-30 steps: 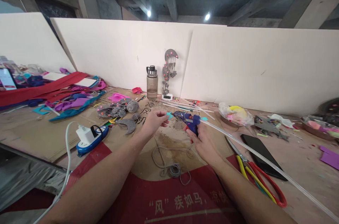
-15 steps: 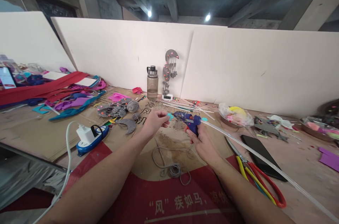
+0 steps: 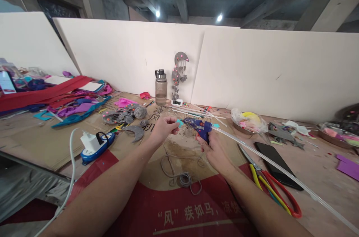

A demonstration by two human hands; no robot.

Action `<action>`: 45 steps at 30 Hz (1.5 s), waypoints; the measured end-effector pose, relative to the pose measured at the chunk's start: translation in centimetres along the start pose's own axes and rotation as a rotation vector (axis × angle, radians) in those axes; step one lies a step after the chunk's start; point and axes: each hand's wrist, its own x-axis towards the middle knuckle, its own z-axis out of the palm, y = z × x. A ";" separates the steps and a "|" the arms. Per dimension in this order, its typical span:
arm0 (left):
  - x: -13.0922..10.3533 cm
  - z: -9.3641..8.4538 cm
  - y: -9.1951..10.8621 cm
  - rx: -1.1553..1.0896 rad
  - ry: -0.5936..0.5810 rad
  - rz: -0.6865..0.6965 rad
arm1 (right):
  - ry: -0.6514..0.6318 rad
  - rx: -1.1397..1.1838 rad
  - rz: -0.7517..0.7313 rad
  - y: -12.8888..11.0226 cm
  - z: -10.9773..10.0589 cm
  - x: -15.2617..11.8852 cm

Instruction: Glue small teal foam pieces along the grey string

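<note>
My left hand [image 3: 165, 129] pinches a small turquoise piece [image 3: 180, 122] between thumb and fingertips. My right hand [image 3: 214, 151] is wrapped round the grip of a blue hot glue gun [image 3: 202, 128], its nozzle pointing left at the turquoise piece. Whether the nozzle touches the piece, I cannot tell. From the gun's rear a long clear glue stick [image 3: 263, 159] runs down to the lower right. Below both hands a grey cord [image 3: 183, 179] lies loosely coiled on the cardboard [image 3: 157, 181]. Left of my left hand is a grey felt crescent [image 3: 135, 132].
Scissors [image 3: 273, 188] and a black phone [image 3: 276, 164] lie by my right forearm. A blue power strip [image 3: 98, 149] with a white cable sits left. Behind stand a water bottle [image 3: 160, 88] and a grey moon hanging ornament [image 3: 181, 58]. Coloured felt [image 3: 75, 110] is heaped far left.
Almost nothing differs. The view has shifted very slightly, and both hands keep the turquoise piece and the glue gun in nearly the same position.
</note>
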 end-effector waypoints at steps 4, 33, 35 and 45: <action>-0.1 0.0 0.0 -0.005 -0.006 0.001 | -0.004 -0.010 0.007 -0.2 -0.1 0.0; -0.2 0.1 0.2 -0.058 -0.001 -0.043 | 0.024 0.083 0.023 0.4 -0.1 0.5; -0.3 0.1 0.4 -0.065 0.010 -0.053 | 0.021 0.141 0.052 0.6 -0.1 0.5; -0.5 0.0 0.7 -0.046 0.026 -0.058 | 0.037 0.407 0.203 1.8 -0.9 2.0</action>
